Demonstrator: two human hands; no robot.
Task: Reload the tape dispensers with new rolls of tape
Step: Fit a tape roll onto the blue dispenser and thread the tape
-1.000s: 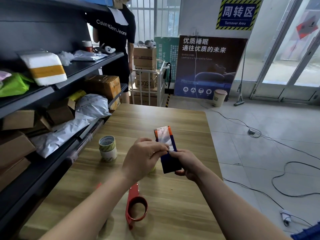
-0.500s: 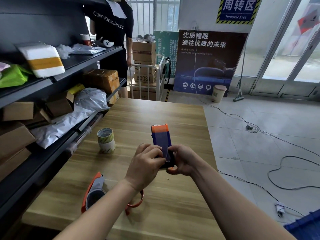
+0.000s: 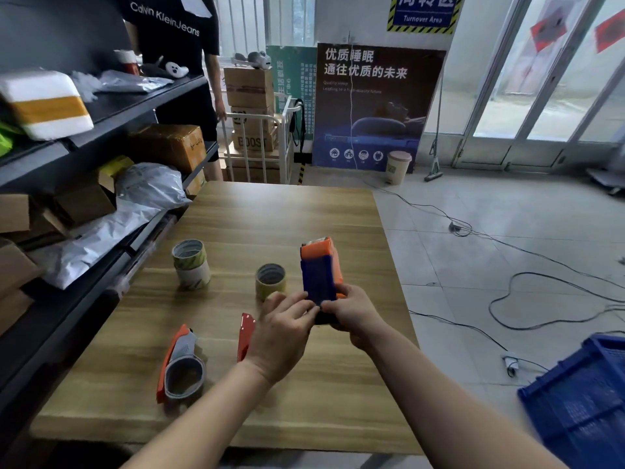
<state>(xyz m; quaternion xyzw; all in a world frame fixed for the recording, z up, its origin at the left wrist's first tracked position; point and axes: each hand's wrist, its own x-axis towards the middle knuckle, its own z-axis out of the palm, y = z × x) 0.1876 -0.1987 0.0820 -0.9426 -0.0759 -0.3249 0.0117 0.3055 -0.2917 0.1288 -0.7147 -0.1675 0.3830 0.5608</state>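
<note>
A blue-and-orange dispenser (image 3: 319, 275) is held upright above the table (image 3: 270, 214), orange end up, toward the right edge. Its lower end is gripped by both hands. The left hand (image 3: 284, 333) is curled, with fingertips pinched on the lower blue face. The right hand (image 3: 351, 313) is wrapped round the base from the right. Whether a roll is seated inside cannot be told. A single roll (image 3: 270, 282) stands on the table just left of the held dispenser. A stack of two rolls (image 3: 191, 269) stands farther left, apart from it. An orange-grey dispenser (image 3: 181, 367) lies on its side near the front left of the table. A red dispenser (image 3: 245, 336) lies between it and the left hand, largely hidden by that hand. A shelf (image 3: 101, 106) of parcels runs along the left. A blue crate (image 3: 581, 401) is seen at the lower right, off the table.
</note>
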